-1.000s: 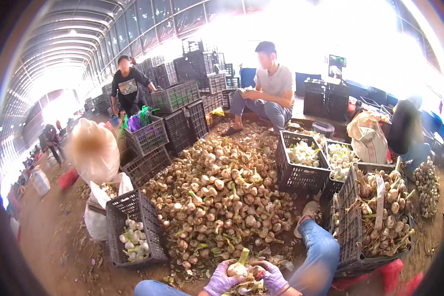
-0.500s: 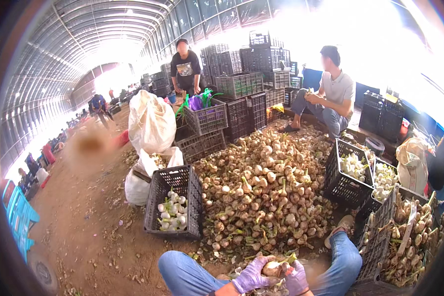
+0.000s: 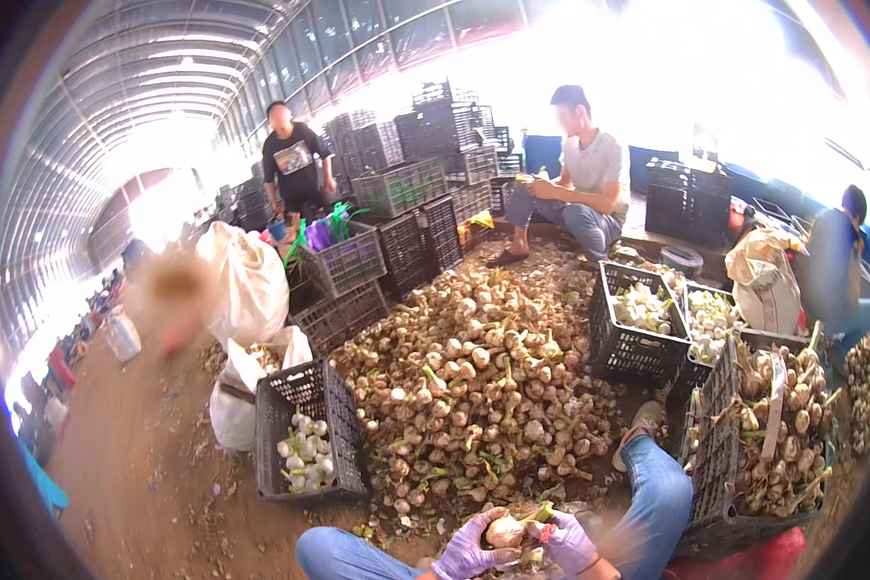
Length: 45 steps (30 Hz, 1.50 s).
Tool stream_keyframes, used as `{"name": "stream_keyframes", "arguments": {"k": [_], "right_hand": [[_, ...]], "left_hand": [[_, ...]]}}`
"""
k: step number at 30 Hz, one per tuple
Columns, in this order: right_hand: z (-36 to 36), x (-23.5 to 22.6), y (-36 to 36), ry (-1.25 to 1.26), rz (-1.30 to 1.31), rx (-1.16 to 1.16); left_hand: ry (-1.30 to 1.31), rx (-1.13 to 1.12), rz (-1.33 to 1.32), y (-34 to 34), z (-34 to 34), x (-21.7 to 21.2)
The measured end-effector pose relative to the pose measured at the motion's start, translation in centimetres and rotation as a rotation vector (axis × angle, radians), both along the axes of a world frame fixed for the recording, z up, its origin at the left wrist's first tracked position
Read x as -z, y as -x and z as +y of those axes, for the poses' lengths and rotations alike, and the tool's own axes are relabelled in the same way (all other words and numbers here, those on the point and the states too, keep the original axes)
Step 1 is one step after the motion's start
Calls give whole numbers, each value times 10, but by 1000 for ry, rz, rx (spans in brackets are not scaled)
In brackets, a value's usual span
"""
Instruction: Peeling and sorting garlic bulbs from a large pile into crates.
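Observation:
In front of my lap, at the bottom of the view, my left hand in a pale purple glove is closed round a garlic bulb. My right hand, gloved alike, is closed at the bulb's stem end, with a small red patch by its thumb and fingertips. Greenish leaf shows at the stem. Just beyond my hands lies a large heap of unpeeled garlic. To its left, a black plastic crate holds several cleaned white bulbs.
Crates of white garlic stand right of the heap, before a fuller crate of brownish garlic. White sacks and stacked black crates lie behind. One person squats beyond the heap; another person stands further left.
The view has swung to the right, so the scene sits further left. The person in the black shirt has straightened from a bent posture. Both my hands still hold the garlic bulb.

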State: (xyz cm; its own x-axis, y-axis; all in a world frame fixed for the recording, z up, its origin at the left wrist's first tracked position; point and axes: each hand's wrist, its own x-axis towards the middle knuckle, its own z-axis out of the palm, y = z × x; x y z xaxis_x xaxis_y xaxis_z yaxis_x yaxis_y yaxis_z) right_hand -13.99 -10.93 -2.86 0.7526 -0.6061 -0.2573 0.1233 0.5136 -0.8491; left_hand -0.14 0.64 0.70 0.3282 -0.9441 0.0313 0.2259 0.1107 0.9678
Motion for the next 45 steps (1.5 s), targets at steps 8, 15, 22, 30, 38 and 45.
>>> {"name": "stream_keyframes", "arguments": {"k": [8, 15, 22, 30, 38, 45], "right_hand": [[1, 12, 10, -174, -223, -21], [-7, 21, 10, 52, -167, -62], [-7, 23, 10, 20, -214, -36], [4, 25, 7, 5, -258, 24], [0, 19, 9, -121, -299, -97], [-1, 44, 6, -169, -270, -95]], "left_hand": [[-33, 50, 76, 5, -3, -11], [-105, 37, 210, 0, -4, 11], [-82, 81, 489, 6, -15, -4], [-123, 144, 364, 16, -14, -18], [-120, 105, 340, 17, -3, -19], [-47, 6, 400, 10, -6, 9]]}}
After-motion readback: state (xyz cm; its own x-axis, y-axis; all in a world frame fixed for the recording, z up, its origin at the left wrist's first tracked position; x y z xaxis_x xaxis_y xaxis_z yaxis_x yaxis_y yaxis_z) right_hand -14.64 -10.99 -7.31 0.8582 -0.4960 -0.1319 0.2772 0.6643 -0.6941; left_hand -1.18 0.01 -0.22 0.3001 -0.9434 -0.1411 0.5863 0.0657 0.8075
